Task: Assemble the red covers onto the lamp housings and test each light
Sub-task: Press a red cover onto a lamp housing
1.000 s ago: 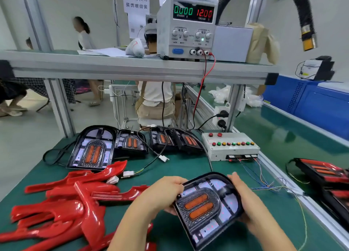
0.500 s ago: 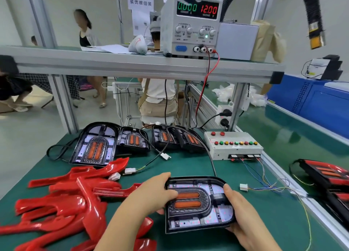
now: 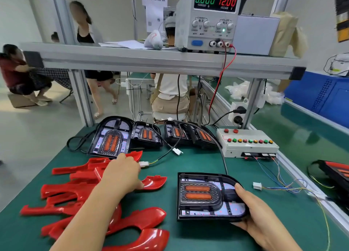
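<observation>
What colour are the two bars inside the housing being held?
Orange: both bars in the black housing, clearest in the head view.

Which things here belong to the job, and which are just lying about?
Job: lamp housing in right hand; red covers under left hand; spare housings; switch box; power supply.
Lying about: papers; brown bag; plastic wrapping.

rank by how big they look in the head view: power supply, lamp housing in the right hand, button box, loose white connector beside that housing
1. power supply and lamp housing: they look about alike, and the housing is nearer the camera, so I won't rank them
2. button box
3. white connector
</observation>
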